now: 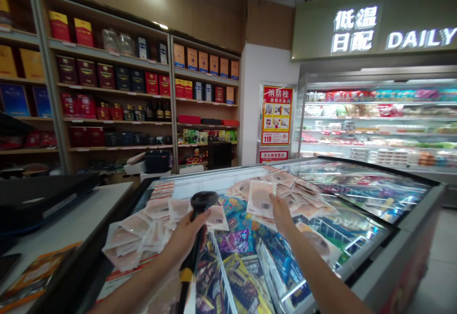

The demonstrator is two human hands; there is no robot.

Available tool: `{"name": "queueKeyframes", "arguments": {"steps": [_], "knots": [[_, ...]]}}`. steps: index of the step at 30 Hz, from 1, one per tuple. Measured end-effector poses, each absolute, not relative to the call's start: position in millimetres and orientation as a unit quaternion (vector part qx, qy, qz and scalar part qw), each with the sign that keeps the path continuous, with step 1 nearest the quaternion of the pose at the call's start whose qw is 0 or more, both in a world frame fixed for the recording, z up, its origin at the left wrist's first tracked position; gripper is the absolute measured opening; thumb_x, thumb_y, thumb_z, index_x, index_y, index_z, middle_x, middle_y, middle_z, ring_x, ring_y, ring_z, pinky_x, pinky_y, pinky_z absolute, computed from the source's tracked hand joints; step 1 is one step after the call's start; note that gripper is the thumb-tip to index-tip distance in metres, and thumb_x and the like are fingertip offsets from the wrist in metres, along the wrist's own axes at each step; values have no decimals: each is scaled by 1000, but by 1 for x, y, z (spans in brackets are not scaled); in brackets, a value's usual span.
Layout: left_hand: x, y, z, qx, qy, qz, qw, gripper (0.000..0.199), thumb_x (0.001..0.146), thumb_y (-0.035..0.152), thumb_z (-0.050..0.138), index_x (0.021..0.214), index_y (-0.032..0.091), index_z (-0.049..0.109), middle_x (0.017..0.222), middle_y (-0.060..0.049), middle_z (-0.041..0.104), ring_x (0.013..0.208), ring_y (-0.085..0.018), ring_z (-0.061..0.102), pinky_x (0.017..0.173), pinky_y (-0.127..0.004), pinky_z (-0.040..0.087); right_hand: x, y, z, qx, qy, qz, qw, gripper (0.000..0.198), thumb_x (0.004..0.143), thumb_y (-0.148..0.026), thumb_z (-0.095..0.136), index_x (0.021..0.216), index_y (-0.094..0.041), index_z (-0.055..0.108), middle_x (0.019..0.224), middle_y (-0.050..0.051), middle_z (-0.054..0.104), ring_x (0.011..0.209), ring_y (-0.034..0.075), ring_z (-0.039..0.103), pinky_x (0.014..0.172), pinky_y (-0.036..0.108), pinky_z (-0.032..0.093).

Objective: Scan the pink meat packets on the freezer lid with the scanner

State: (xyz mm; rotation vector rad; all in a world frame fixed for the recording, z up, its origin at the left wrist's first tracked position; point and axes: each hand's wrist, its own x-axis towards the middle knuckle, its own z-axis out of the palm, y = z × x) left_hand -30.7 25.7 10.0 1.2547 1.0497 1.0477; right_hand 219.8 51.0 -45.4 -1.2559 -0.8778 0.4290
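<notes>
My left hand (191,233) is wrapped round the black handle of a barcode scanner (204,200), its head upward and a yellow band low on the handle. Between the thumb and fingers of my right hand (282,214) is a flat clear packet (261,198) with a pale pinkish content and a barcode facing me. Similar packets lie in a pile (143,233) to the left and in another pile (303,197) behind and right of my right hand. One packet (217,217) shows just beyond my left thumb; whether that hand touches it I cannot tell.
Below my hands a glass-topped chest freezer (403,242) holds colourful bags (237,242). At left, a counter (103,209) carries a black device (46,204) and an orange packet (39,276). Shelves (117,85) of boxes and a lit cooler (378,128) stand behind.
</notes>
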Motion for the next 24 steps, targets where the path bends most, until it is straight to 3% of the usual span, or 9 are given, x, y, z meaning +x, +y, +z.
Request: {"name": "queueKeyframes", "arguments": {"steps": [3, 6, 11, 13, 17, 24], "knots": [[-57, 31, 10, 508, 486, 470, 535, 34, 58, 47, 56, 58, 16, 42, 39, 6, 44, 32, -7, 41, 33, -18, 31, 187, 58, -40, -547, -410, 317, 658, 32, 68, -43, 41, 83, -19, 55, 63, 2, 60, 48, 14, 52, 38, 24, 39], [-79, 32, 10, 488, 509, 482, 520, 34, 58, 47, 56, 60, 16, 43, 40, 5, 47, 33, -7, 43, 35, -19, 33, 157, 68, -42, -540, -441, 359, 621, 31, 68, -37, 41, 90, -20, 54, 69, 2, 62, 48, 14, 53, 36, 24, 39], [-96, 22, 11, 432, 529, 516, 517, 29, 58, 40, 59, 64, 16, 44, 42, 7, 46, 35, -7, 43, 35, -18, 34, 126, 83, -47, -612, -522, 256, 536, 32, 71, -24, 35, 93, -18, 57, 73, 4, 64, 55, 16, 58, 47, 28, 46], [-98, 19, 12, 427, 533, 516, 517, 27, 60, 38, 58, 63, 16, 43, 41, 7, 45, 34, -7, 43, 34, -18, 34, 120, 85, -48, -636, -542, 210, 508, 31, 70, -22, 37, 91, -15, 58, 79, 7, 64, 69, 20, 59, 61, 32, 47], [-100, 20, 9, 429, 544, 509, 511, 25, 63, 37, 57, 63, 15, 45, 41, 6, 45, 34, -6, 41, 34, -17, 32, 106, 85, -50, -658, -565, 163, 470, 36, 68, -19, 43, 100, -8, 54, 98, 15, 59, 97, 25, 51, 84, 35, 37], [-89, 20, 3, 451, 520, 483, 541, 31, 60, 43, 58, 68, 16, 46, 47, 3, 50, 38, -7, 44, 36, -17, 35, 113, 78, -45, -660, -650, 76, 370, 41, 73, -23, 41, 110, -9, 49, 111, 12, 53, 106, 19, 45, 89, 28, 31]]}}
